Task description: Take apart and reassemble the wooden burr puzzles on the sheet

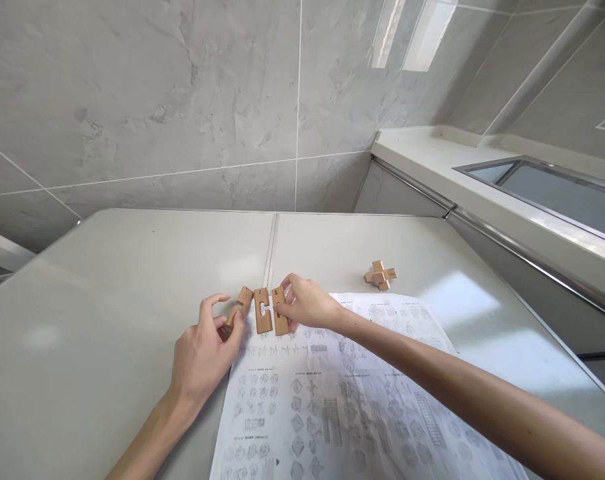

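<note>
Three notched wooden puzzle pieces stand in a row at the top left of a printed sheet (282, 413). My left hand (207, 350) grips the leftmost wooden puzzle piece (243, 297), which is tilted, between thumb and fingers. In the middle is a wooden piece marked 1 (262, 323), with a notch cut in its right side; no hand holds it. My right hand (305, 303) pinches the wooden piece marked 2 (280, 327) along its right edge, its fingers partly covering the slot.
An assembled cross-shaped wooden puzzle (381, 275) rests on the pale table (107, 280) beyond the sheet, to the right. Behind the table rises a grey tiled wall (182, 100). A white counter with a sink (547, 193) stands at the right.
</note>
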Tool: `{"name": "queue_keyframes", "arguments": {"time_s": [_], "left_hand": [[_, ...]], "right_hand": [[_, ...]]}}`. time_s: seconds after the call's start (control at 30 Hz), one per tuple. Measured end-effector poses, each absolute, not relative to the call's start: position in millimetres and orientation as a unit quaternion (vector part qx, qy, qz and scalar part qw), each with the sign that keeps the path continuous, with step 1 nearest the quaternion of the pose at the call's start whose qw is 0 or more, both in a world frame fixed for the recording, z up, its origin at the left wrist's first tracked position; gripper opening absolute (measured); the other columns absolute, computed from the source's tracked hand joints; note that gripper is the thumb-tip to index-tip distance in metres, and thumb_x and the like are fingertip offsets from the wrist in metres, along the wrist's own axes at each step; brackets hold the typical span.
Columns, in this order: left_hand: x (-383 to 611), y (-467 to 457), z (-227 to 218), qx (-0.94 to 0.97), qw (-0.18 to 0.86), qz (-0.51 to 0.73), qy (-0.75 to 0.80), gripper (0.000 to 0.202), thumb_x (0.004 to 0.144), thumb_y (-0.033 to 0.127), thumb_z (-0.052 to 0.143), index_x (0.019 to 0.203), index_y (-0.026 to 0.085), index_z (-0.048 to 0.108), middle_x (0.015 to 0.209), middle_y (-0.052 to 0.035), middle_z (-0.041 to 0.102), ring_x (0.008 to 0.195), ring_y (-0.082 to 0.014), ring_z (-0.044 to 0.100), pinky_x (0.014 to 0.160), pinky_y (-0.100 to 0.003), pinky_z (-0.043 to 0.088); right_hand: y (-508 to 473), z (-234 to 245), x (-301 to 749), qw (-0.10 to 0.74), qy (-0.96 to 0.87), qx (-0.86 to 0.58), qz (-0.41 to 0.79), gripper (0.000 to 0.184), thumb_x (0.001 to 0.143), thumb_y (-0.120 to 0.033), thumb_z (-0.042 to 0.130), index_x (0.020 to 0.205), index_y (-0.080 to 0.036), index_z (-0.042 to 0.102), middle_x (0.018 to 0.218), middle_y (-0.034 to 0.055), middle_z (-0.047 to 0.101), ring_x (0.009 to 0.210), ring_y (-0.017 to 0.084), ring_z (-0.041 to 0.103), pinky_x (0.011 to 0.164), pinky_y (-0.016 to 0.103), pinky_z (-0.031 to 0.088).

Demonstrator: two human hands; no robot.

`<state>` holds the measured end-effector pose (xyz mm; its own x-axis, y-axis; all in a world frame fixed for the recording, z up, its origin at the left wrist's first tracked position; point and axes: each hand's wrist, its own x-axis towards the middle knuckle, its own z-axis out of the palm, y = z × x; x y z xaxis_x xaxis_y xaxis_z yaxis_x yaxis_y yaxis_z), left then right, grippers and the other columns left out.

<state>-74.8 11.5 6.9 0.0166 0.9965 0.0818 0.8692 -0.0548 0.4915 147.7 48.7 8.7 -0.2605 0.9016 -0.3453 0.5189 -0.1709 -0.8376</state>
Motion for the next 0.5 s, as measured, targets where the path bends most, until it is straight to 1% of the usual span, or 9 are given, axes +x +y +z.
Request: {"name": "queue_keyframes", "arguments": {"time_s": [0.1, 0.2, 0.33, 0.4, 0.5], "left_hand": [[-74, 9, 4, 0.717, 0.175, 0.172, 0.652, 0.042, 0.102, 0.056, 0.042, 0.133, 0.028, 0.045, 0.062, 0.0080, 0.067, 0.052, -0.0262, 0.065, 0.056, -0.030, 0.042], [-74, 7, 1, 0.731, 0.182, 0.139, 0.643, 0.043, 0.102, 0.055, 0.041, 0.134, 0.027, 0.043, 0.064, 0.0078, 0.066, 0.055, -0.0265, 0.068, 0.056, -0.030, 0.040], [-79, 10, 1, 0.748, 0.185, 0.116, 0.626, 0.041, 0.104, 0.055, 0.038, 0.133, 0.026, 0.043, 0.064, 0.0075, 0.065, 0.055, -0.0260, 0.068, 0.055, -0.030, 0.040], [-83, 14, 2, 0.755, 0.196, 0.115, 0.615, 0.041, 0.104, 0.056, 0.037, 0.132, 0.027, 0.044, 0.067, 0.0066, 0.067, 0.056, -0.0261, 0.068, 0.055, -0.030, 0.040], [-88, 22, 3, 0.760, 0.214, 0.123, 0.601, 0.042, 0.104, 0.058, 0.038, 0.131, 0.028, 0.045, 0.068, 0.0059, 0.069, 0.055, -0.0261, 0.066, 0.056, -0.030, 0.040]], "right_hand": [[52, 5, 143, 0.179, -0.627, -0.576, 0.493, 0.029, 0.094, -0.020, 0.070, 0.117, -0.021, 0.051, 0.068, -0.0017, 0.078, 0.069, 0.025, 0.082, 0.056, 0.028, 0.051], [53, 3, 141, 0.168, -0.637, -0.575, 0.485, 0.026, 0.098, -0.022, 0.066, 0.119, -0.020, 0.050, 0.067, -0.0021, 0.077, 0.066, 0.023, 0.081, 0.055, 0.027, 0.051], [54, 9, 137, 0.147, -0.652, -0.586, 0.458, 0.021, 0.101, -0.025, 0.060, 0.119, -0.019, 0.051, 0.058, -0.0025, 0.070, 0.063, 0.025, 0.078, 0.052, 0.028, 0.048], [53, 14, 135, 0.135, -0.660, -0.592, 0.441, 0.021, 0.102, -0.027, 0.060, 0.120, -0.018, 0.053, 0.057, -0.0007, 0.069, 0.060, 0.027, 0.076, 0.049, 0.030, 0.045], [50, 19, 133, 0.127, -0.669, -0.597, 0.423, 0.022, 0.102, -0.028, 0.059, 0.121, -0.018, 0.055, 0.064, 0.0032, 0.072, 0.058, 0.027, 0.072, 0.047, 0.030, 0.042]]}}
